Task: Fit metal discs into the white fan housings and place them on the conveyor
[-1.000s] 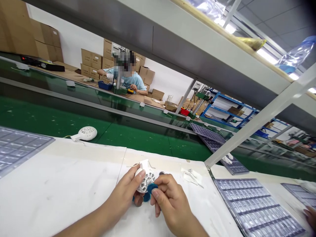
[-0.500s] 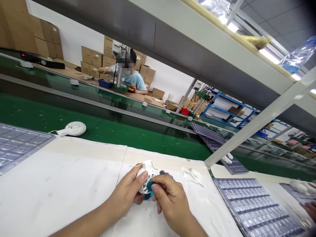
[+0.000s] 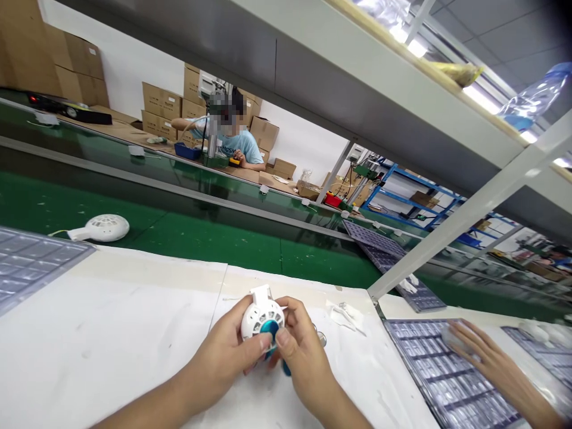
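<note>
Holding, 2 bare hands: 1 white housing [image 3: 255,312], round and grille-fronted, raised just over the near edge of the work surface, neck away from the wearer.
Left hand [image 3: 232,342]: fingers curled around the housing's side, thumb pressed to the front beside the blue disc [image 3: 269,326].
Right hand [image 3: 306,351]: fingers bent along the opposite side, thumb at the disc's lower edge; hidden fingertips, grip behind cannot be told.
Step in hand, by judgement: setting the disc onto the centre of the grille. The move calls for level thumb pressure and a steady left grip.
Surface: 1 white tabletop [image 3: 116,333], marked and seamed; 1 silver round piece [image 3: 322,338] just beside the right hand; 1 white scrap [image 3: 345,316] with thin strands.
To the right: 1 compartmented tray [image 3: 415,354], a co-worker's hand [image 3: 485,351] above it, fingers extended over something pale, blurred.
Beyond: 1 green belt [image 3: 214,241] bearing 1 similar white unit [image 3: 107,227].
Room: cardboard boxes [image 3: 161,101]; 1 seated person in a light blue shirt [image 3: 245,146]; 1 overhead shelf [image 3: 322,77].
</note>
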Available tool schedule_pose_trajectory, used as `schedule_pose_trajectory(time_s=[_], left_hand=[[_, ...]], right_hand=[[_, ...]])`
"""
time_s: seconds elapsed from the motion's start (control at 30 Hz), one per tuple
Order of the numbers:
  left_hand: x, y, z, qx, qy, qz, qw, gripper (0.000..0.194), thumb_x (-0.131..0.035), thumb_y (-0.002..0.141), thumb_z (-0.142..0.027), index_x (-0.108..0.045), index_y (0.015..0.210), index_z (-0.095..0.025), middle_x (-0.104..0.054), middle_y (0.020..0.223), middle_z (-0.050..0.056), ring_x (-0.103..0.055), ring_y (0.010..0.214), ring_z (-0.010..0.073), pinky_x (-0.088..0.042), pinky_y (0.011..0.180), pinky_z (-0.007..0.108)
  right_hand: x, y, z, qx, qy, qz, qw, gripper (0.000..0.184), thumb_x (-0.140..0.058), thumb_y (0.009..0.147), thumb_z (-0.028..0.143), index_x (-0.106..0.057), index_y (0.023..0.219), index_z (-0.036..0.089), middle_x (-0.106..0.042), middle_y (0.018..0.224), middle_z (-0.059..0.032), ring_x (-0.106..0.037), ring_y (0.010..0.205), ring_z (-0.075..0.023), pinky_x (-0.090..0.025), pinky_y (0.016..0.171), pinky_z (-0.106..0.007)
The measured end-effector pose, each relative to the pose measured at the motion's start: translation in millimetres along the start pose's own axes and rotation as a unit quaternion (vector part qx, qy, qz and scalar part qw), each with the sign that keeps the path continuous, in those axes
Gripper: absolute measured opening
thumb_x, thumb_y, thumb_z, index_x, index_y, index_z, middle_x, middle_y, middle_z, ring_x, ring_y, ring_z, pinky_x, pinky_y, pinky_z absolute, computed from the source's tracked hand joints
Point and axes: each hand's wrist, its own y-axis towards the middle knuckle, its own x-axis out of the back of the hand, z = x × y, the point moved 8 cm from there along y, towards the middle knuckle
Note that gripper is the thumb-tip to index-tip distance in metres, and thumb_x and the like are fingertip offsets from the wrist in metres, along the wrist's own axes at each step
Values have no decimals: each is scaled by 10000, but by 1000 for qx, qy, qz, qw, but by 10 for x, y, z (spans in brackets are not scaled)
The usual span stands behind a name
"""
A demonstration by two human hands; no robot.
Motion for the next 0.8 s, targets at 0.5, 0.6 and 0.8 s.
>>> schedule_pose_trajectory(time_s=[0.5,0.6,0.8], left_hand=[[-293,-217,-275,-102,11,83,991,452,-620,822,-496,-556,1233,-318,-597,1063,34,-583,933,258,-482,787,347],[-242,-206,-298,-110,41,75,990,411,-619,828,-462,-569,1212,-326,-597,1080,25,-569,880,231,-480,758,327],[-242,-214,-237,-87,-14,104,991,514,-686,784,-496,-539,1254,-348,-538,1232,44,-579,1052,283,-475,871,379]], right_hand=[[-246,-171,211,82,265,57,959,635,-843,625,463,-601,1178,268,-598,1059,-65,-598,850,-229,-487,758,-367],[-286,-180,214,61,253,96,961,684,-827,644,500,-559,1228,267,-597,1004,-59,-606,839,-230,-495,756,-373],[-160,-254,144,86,92,82,989,987,-851,584,426,-350,1421,276,-523,1298,-114,-531,1176,-323,-463,939,-442]])
